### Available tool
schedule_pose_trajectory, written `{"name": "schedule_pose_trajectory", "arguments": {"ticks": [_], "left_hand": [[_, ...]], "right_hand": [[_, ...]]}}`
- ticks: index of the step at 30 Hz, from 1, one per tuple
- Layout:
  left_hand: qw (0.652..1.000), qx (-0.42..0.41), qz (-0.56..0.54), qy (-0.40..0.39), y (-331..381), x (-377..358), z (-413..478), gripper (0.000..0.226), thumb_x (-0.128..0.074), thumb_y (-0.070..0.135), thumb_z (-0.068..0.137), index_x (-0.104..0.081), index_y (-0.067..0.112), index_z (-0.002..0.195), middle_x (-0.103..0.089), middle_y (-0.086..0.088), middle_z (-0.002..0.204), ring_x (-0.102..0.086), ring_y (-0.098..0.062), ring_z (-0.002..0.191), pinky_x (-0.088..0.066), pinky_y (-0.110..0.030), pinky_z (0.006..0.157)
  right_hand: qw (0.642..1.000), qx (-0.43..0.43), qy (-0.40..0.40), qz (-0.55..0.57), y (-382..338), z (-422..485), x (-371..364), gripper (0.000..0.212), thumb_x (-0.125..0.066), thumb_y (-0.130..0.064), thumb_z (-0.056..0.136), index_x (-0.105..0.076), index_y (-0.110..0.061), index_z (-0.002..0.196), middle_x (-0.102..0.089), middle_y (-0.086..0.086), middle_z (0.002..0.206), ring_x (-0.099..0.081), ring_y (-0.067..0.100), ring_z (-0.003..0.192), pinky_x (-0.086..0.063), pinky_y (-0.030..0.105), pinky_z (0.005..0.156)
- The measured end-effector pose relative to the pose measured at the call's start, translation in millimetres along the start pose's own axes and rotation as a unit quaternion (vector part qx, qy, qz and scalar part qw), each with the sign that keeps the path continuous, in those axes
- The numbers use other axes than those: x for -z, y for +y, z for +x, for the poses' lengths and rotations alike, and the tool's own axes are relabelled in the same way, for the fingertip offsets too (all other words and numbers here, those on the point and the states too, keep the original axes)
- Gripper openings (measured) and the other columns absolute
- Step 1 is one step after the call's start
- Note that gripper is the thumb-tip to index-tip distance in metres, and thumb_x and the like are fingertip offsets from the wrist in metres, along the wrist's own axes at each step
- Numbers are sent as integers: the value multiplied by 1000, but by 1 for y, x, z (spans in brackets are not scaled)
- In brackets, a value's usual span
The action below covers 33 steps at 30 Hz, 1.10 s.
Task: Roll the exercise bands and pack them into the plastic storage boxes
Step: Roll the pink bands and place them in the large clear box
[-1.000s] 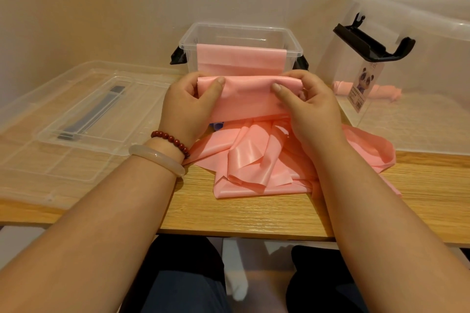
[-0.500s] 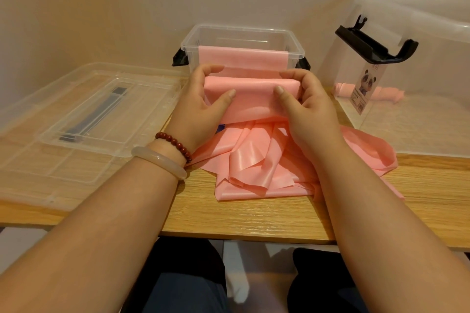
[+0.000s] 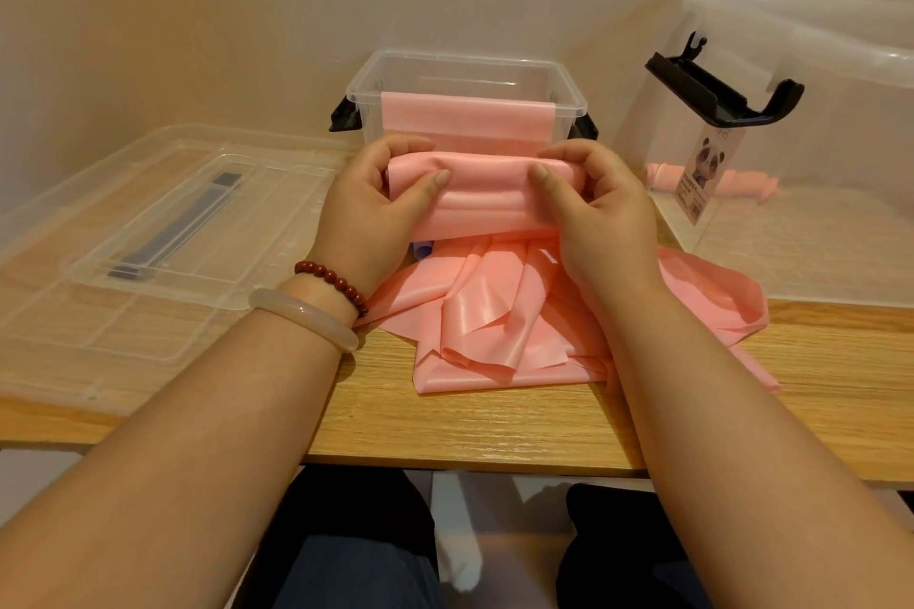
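Fingers (image 3: 410,144) of both hands curl over the top of a partly rolled pink exercise band (image 3: 484,200), with the thumbs pressed against its near face. The left hand (image 3: 366,213) pinches the roll's left end and the right hand (image 3: 606,213) pinches its right end, holding it above the table just in front of the small box. The wooden table (image 3: 494,425) carries everything. At its right stands a large clear storage box (image 3: 816,30) with a black latch (image 3: 717,89) and a panda label (image 3: 705,173) on its near wall; a second pink band (image 3: 737,183) lies rolled inside. A large clear lid (image 3: 99,193) with a grey handle (image 3: 173,232) lies flat on the left. At back centre sits the small clear storage box (image 3: 465,59), open, with a pink length hanging over its front rim towards the roll. The band's loose remainder (image 3: 494,326) lies crumpled on the table beneath the wrists. The left wrist wears a pale bangle (image 3: 301,319) and a red bead bracelet (image 3: 331,278).
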<state>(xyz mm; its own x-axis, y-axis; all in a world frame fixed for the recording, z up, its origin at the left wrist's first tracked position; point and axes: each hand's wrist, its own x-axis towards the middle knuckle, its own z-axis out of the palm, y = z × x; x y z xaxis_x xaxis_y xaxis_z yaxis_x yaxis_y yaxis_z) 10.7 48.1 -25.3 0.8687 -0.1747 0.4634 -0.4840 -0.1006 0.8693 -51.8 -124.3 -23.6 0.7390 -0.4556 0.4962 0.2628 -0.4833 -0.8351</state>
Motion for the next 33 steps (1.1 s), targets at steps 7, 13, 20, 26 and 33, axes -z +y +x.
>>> {"name": "schedule_pose_trajectory", "arguments": {"ticks": [7, 13, 20, 26, 33], "left_hand": [[999, 26, -29, 5, 4, -1, -1, 24, -68, 17, 88, -60, 19, 111, -61, 9, 95, -60, 12, 72, -49, -10, 54], [999, 15, -47, -6, 7, 1, -2, 28, -54, 6, 95, -52, 20, 119, -58, 6, 95, -60, 10, 70, -49, -12, 53], [1000, -7, 0, 17, -1, 4, 2, 13, -59, 10, 91, -63, 18, 101, -63, 11, 94, -56, 11, 82, -46, -8, 68], [999, -8, 8, 47, -3, 3, 3, 12, -60, 12, 91, -62, 16, 102, -62, 11, 91, -57, 12, 78, -46, -8, 68], [999, -17, -2, 37, -4, 2, 3, 16, -61, 14, 92, -58, 22, 105, -61, 9, 89, -56, 9, 74, -47, -11, 64]], "right_hand": [[1000, 2, -10, 1, 0, 1, 0, 11, -61, -28, 94, -68, -32, 102, -62, -24, 94, -55, -12, 87, -51, 19, 78], [999, -6, -14, 31, -1, 0, 1, 15, -68, -23, 89, -67, -32, 100, -60, -25, 96, -57, -7, 89, -54, 21, 76], [1000, -7, 7, 15, 4, 3, 2, 9, -64, -26, 91, -70, -25, 98, -63, -23, 89, -55, -11, 83, -48, 12, 70], [1000, -1, 1, 22, 1, 2, 2, 20, -69, -30, 88, -65, -27, 107, -61, -21, 101, -57, -7, 85, -52, 18, 72], [1000, -5, 8, 11, 1, 1, 4, 20, -66, -21, 89, -66, -32, 106, -59, -24, 104, -59, 1, 94, -53, 20, 78]]}}
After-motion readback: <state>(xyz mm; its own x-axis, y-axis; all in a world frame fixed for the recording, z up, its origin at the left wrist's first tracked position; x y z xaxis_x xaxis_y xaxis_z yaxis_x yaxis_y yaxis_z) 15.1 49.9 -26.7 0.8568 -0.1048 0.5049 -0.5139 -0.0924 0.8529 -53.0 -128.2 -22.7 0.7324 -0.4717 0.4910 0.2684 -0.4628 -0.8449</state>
